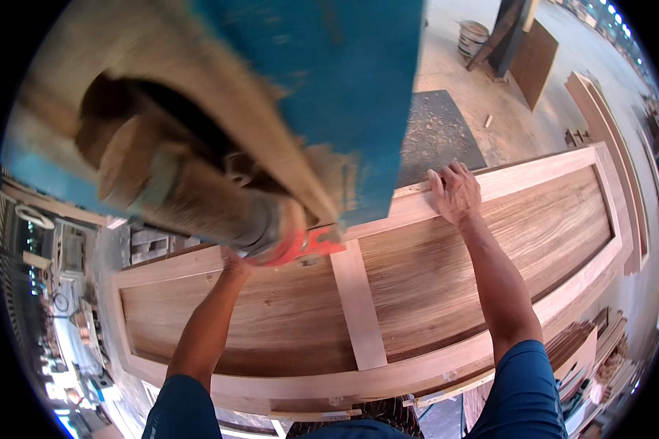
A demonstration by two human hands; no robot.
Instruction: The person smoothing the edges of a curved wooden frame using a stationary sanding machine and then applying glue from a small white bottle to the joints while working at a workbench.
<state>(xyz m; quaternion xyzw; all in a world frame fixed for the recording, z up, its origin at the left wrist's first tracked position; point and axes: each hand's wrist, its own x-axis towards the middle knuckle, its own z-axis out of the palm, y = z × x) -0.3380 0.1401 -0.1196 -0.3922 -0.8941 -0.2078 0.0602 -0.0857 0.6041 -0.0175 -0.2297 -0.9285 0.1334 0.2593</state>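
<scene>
A wide framed wooden panel (360,307) lies flat before me, with a pale frame, a pale middle bar and two darker grained panels. My right hand (455,192) holds its far rail, fingers curled over the outer edge. At the left part of that same rail is my left hand (234,260); its fingers are hidden behind the machine head. A blue machine (351,95) looms over the far side. From it, a dusty cylindrical head (198,197) with a red end piece (300,245) reaches down above the panel, blurred.
Beyond the panel, a dark board (443,128) is strewn with chips. A bucket (473,36) and a post with a leaning brown board (534,62) stand farther back. Long timbers (608,154) lie at right, and stacked wood strips (611,351) at lower right.
</scene>
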